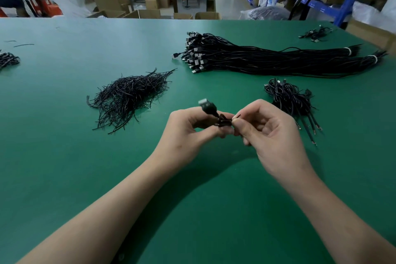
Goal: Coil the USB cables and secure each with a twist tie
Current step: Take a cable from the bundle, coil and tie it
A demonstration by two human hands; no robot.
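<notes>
Tying one coiled cable (223, 121), we grip it in our left hand (188, 133), pinching the twist tie (237, 116) with our right hand (269, 132); few finished coils (287, 97) lie right, big bundles (278, 60) await.

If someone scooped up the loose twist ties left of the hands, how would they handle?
The twist ties look thin and light, so a push would likely scatter them. They lie tangled and unbound, so a scoop would probably lift a clump and shed strays.
</notes>
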